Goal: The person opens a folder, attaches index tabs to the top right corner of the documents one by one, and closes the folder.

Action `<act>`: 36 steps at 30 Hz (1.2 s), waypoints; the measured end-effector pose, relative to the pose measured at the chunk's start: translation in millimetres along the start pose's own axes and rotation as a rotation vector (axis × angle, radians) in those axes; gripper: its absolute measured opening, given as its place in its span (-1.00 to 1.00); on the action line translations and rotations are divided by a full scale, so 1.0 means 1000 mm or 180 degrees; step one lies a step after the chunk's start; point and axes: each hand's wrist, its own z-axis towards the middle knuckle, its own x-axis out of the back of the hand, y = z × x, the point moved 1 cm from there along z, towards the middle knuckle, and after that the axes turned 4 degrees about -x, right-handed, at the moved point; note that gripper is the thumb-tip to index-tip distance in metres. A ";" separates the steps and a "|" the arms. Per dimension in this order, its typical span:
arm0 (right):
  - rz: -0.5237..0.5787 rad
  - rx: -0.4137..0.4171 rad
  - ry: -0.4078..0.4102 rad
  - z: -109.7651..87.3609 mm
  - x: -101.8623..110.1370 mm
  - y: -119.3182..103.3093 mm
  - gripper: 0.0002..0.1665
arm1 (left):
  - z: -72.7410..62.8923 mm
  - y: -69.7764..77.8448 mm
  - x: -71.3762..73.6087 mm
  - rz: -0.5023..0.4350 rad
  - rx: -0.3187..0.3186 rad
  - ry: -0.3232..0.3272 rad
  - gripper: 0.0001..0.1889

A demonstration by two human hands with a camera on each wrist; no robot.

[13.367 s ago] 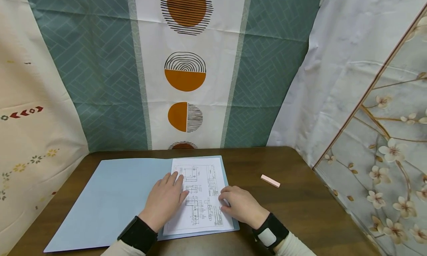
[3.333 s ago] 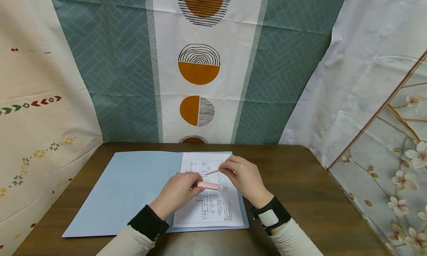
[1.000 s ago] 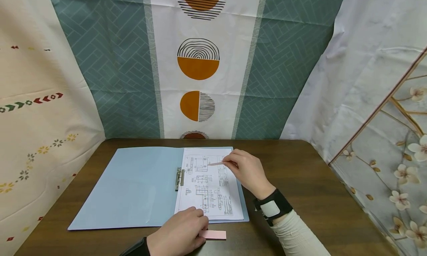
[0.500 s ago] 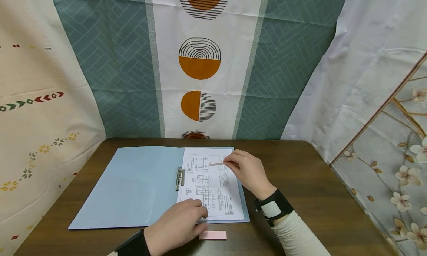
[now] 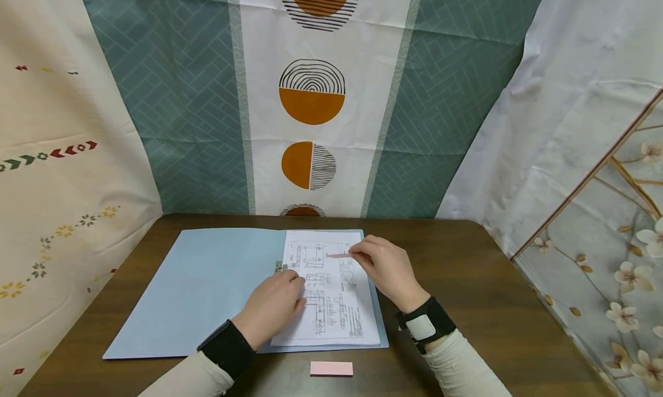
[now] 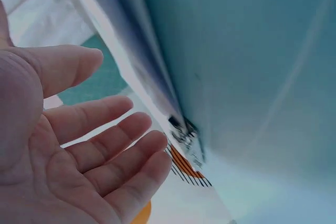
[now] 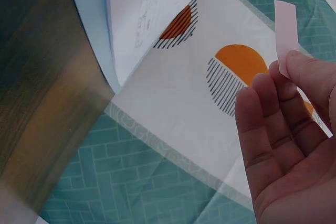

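Observation:
A light blue folder (image 5: 191,293) lies spread on the table, with printed sheets (image 5: 347,328) of technical drawings on its right half. A metal clip (image 6: 188,141) at the fold holds them; in the head view my left hand partly covers it. My left hand (image 5: 271,308) is at the sheets' left edge, its fingers loosely extended and holding nothing. My right hand (image 5: 385,273) pinches a single pink sticky note (image 7: 286,30) between thumb and index finger, over the upper right of the sheets. The pink sticky note pad (image 5: 331,369) lies on the table in front of the folder.
The dark wooden table (image 5: 466,305) extends to the right of the folder. A patterned curtain (image 5: 311,172) hangs behind its far edge, with pale floral cloth (image 5: 627,282) on the right and cream cloth (image 5: 67,259) on the left.
My left hand has let go of the sticky note pad at the table's front and moved up and left to the sheets' edge near the clip. My right hand stays nearly still with its note.

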 end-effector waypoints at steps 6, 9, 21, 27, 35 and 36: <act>-0.0112 0.0052 -0.0087 0.003 -0.004 0.006 -0.80 | 0.004 -0.006 -0.007 0.0116 0.0106 -0.0037 -0.72; -0.0193 0.0135 -0.0132 0.008 -0.006 0.012 -0.79 | 0.004 -0.006 -0.006 0.0137 0.0141 -0.0079 -0.71; -0.0510 0.0229 -0.0281 0.023 -0.018 0.041 -0.80 | 0.007 -0.008 -0.010 0.0287 0.0120 -0.0213 -0.70; -0.0637 0.0311 -0.0317 0.032 -0.026 0.053 -0.80 | 0.009 -0.007 -0.012 0.0329 0.0170 -0.0285 -0.70; -0.0843 0.0323 -0.0374 0.047 -0.034 0.071 -0.87 | 0.009 -0.005 -0.010 0.0365 0.0142 -0.0238 -0.70; -0.0874 0.0330 -0.0369 0.049 -0.035 0.074 -0.88 | 0.009 -0.005 -0.009 0.0374 0.0132 -0.0223 -0.70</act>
